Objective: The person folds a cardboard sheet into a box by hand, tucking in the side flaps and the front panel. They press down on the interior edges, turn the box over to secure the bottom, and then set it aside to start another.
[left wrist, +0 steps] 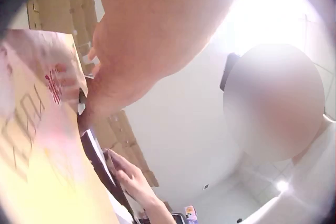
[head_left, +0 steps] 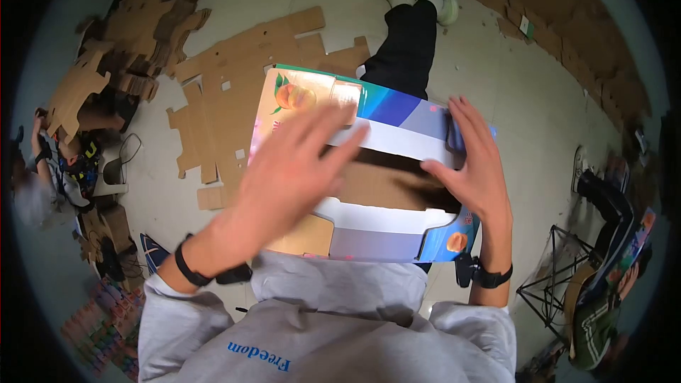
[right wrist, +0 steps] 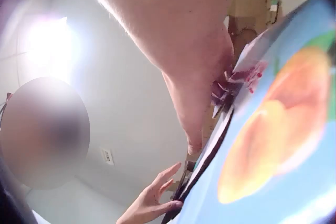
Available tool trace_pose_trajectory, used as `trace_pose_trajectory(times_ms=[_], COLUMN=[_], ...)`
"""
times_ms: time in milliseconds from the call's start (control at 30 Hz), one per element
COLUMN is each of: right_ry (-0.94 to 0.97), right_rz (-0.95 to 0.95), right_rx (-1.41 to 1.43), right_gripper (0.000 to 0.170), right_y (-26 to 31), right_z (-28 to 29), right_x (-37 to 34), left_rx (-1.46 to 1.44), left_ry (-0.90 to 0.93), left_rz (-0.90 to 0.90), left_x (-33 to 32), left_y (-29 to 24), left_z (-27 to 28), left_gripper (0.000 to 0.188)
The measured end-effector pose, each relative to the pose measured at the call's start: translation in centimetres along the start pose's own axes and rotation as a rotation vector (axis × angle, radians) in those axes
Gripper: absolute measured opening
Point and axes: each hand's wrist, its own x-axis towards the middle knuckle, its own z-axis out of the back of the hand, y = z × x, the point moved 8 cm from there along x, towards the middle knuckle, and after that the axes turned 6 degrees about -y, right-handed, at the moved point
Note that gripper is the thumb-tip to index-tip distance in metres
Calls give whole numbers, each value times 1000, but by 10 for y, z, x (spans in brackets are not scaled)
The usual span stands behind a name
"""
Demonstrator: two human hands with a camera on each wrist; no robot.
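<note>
A colourful printed cardboard box (head_left: 397, 110) with fruit pictures lies across the person's lap. Its top opening shows the brown interior (head_left: 383, 183) between two white-edged strips. Over the box's left end, the left hand (head_left: 298, 159) is blurred, fingers spread and extended, thumb pointing toward the opening. At the right end is the right hand (head_left: 477, 159), its fingers fairly straight along the far corner and its thumb over the opening. From the right wrist, the left hand (right wrist: 155, 198) appears with spread fingers by the box edge. A large orange fruit print (right wrist: 278, 124) covers the near panel there.
Flat brown cardboard blanks (head_left: 255, 64) lie on the floor beyond the box, with more stacked cardboard (head_left: 152, 21) at the upper left. Another person's dark-trousered leg (head_left: 603, 198) is at the right, near a black wire frame (head_left: 557, 276). Someone else sits at the far left.
</note>
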Motion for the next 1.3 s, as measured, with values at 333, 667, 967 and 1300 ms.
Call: trace_pose_trajectory(times_ms=[333, 667, 967, 1300], right_ry=[-47, -57, -72, -658], right_rz=[75, 86, -168, -780], right_rx=[-55, 23, 99, -341], right_gripper=[90, 86, 88, 83], right_y=[-22, -25, -90, -310], right_z=[-2, -2, 0, 0], right_x=[-20, -16, -31, -236], left_rx=[118, -50, -225, -641], left_ry=[212, 224, 88, 486], left_rz=[20, 71, -51, 1037], left_x=[28, 14, -5, -164], left_y=[39, 39, 36, 249], left_z=[-25, -17, 10, -166], left_gripper=[96, 81, 37, 45])
